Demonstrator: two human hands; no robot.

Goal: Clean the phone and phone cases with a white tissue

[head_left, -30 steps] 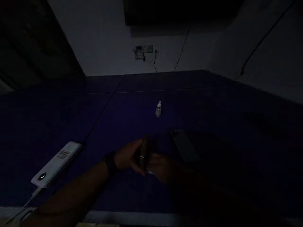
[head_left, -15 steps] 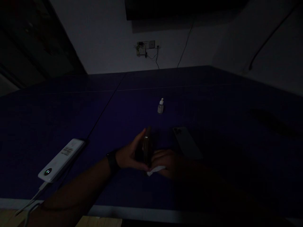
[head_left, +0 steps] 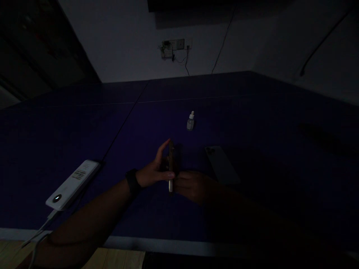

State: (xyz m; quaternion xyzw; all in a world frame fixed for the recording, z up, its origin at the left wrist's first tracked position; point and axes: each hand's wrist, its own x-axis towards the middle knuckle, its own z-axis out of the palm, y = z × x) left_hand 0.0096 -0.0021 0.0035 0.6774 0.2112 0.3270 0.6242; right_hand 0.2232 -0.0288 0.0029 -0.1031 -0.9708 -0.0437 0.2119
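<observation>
Surface (head_left: 134,220): purple | wall (head_left: 120,41): pale, sockets (head_left: 180,44) | lighting: dim | fingers (head_left: 162,148): on slab (head_left: 171,161)

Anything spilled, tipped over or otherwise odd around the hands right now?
Nothing stands out. The bottle stands upright, the phone lies flat, cameras up, and the power bank lies with its cable attached. The left hand holds a slim device edge-on. It is very dark, so small spills or scratches could be hidden.
</observation>
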